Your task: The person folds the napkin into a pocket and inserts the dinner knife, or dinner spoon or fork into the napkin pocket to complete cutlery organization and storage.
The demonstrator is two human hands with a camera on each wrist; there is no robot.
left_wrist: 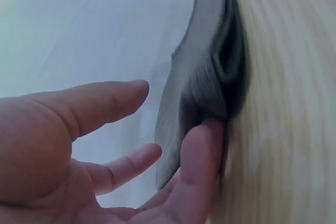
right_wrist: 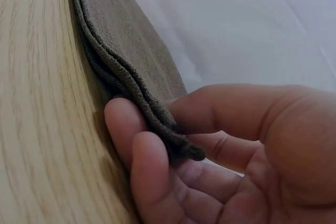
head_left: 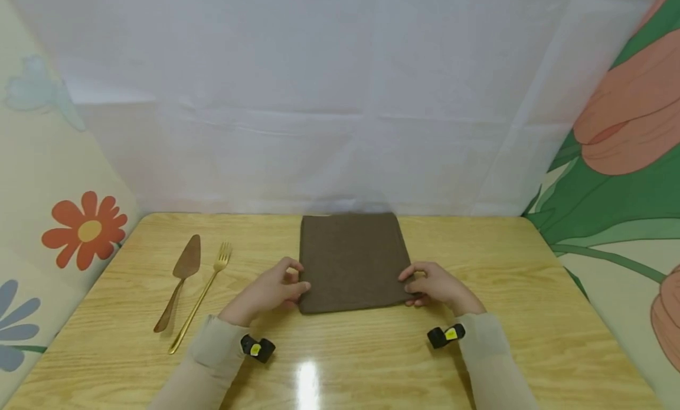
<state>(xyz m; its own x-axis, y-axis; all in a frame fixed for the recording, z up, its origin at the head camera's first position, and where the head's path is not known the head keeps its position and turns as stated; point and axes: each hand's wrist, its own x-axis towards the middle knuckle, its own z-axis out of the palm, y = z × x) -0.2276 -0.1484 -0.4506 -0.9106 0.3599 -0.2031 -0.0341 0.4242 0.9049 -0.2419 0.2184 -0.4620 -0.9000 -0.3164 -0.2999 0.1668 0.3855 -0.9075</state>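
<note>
A folded dark brown cloth (head_left: 353,262) lies near the table's back edge, its stacked layers showing along the near side. At its left edge is my left hand (head_left: 276,285). In the left wrist view that thumb (left_wrist: 113,100) stands apart from the cloth (left_wrist: 194,72), while one fingertip (left_wrist: 202,150) touches the layers low down by the table. My right hand (head_left: 438,285) pinches the near right corner. The right wrist view shows the cloth's layers (right_wrist: 126,72) between the thumb above and curled fingers (right_wrist: 149,163) beneath, the corner slightly raised.
Left of the cloth, a cake server (head_left: 183,274) and a gold fork (head_left: 204,295) lie side by side on the wooden table (head_left: 361,363). A white sheet (head_left: 319,103) hangs behind the table. Walls with painted flowers (head_left: 89,230) stand on both sides.
</note>
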